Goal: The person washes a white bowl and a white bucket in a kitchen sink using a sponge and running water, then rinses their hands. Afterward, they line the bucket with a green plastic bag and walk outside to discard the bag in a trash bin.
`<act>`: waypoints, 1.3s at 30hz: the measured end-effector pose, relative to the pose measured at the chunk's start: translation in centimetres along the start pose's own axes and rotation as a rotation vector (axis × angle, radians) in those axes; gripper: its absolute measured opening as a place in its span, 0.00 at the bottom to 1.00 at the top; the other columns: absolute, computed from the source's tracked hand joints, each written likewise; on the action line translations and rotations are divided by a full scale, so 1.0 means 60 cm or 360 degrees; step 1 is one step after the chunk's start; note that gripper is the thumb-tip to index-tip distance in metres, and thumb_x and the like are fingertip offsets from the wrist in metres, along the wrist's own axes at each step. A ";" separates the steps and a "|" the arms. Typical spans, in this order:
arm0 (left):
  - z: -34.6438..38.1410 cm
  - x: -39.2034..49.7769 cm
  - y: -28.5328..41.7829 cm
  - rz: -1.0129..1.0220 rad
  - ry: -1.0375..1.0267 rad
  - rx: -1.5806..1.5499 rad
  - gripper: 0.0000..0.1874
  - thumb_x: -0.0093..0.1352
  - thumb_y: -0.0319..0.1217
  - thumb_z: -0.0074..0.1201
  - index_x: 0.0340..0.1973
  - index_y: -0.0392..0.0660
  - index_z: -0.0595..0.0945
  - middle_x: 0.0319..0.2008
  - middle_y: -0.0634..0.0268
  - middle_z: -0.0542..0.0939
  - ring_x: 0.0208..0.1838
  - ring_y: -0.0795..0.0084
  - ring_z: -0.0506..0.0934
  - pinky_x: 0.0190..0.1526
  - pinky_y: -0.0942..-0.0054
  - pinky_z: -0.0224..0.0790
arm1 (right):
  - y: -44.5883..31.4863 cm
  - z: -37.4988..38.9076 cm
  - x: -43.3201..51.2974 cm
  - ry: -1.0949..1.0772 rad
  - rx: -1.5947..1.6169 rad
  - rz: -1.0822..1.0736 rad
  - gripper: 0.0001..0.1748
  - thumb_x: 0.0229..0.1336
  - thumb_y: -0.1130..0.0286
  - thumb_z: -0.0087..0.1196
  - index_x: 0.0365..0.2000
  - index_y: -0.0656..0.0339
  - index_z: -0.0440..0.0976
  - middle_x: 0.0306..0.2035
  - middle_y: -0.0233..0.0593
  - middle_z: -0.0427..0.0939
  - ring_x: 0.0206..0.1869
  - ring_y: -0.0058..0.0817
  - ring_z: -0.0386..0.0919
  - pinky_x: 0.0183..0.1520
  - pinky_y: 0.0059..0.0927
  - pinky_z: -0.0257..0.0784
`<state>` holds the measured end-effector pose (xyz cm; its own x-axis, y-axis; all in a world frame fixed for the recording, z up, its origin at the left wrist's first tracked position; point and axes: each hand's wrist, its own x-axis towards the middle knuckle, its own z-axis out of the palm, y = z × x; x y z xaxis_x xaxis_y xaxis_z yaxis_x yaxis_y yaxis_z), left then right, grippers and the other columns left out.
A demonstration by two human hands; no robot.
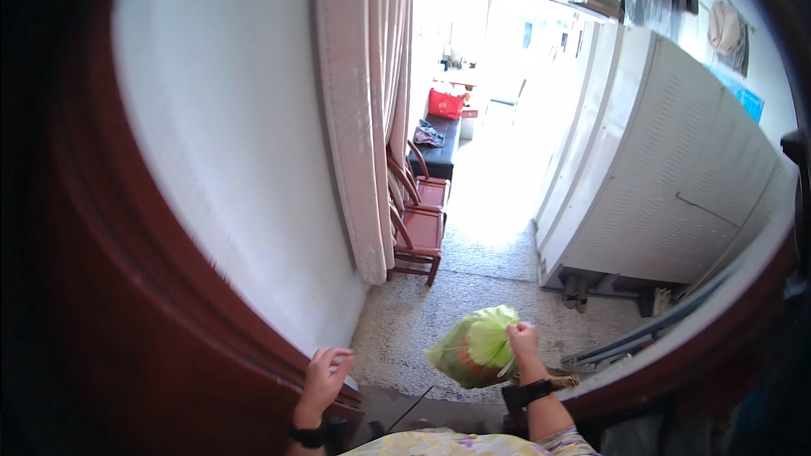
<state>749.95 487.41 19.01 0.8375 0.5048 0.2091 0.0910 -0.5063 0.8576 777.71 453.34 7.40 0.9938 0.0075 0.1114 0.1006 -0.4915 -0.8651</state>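
Observation:
My right hand [524, 343] is closed around the gathered neck of a translucent light-green plastic bag [474, 343]. The bag is full and hangs above the speckled floor. Orange and dark shapes show through the plastic, but I cannot tell what they are. My left hand [324, 379] is raised beside the dark red wooden door frame [266, 329], its fingers loosely curled and the thumb apart from them. Nothing is visible in it, and whether it touches the frame is unclear. Black bands circle both wrists.
Reddish wooden chairs [420, 228] stand along a pale pink curtain [361, 114] on the left, with a black bench [441, 149] and a red bag [446, 103] beyond. White metal cabinets [671, 158] line the right, shoes [575, 291] beneath. Grey metal bars [646, 329] lie nearer.

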 end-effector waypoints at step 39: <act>1.329 2.470 0.146 0.0255 0.0117 -0.0097 0.18 0.73 0.42 0.42 0.38 0.41 0.79 0.45 0.58 0.72 0.36 0.74 0.73 0.37 0.78 0.67 | 0.365 0.227 2.575 0.0542 -0.0467 0.0292 0.19 0.45 0.63 0.53 0.10 0.65 0.66 0.09 0.44 0.64 0.13 0.33 0.62 0.23 0.39 0.62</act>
<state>917.82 501.99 20.04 0.7968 0.4719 0.3772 -0.0750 -0.5422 0.8369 934.09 455.61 -1.02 0.9166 -0.3637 0.1660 -0.1413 -0.6831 -0.7165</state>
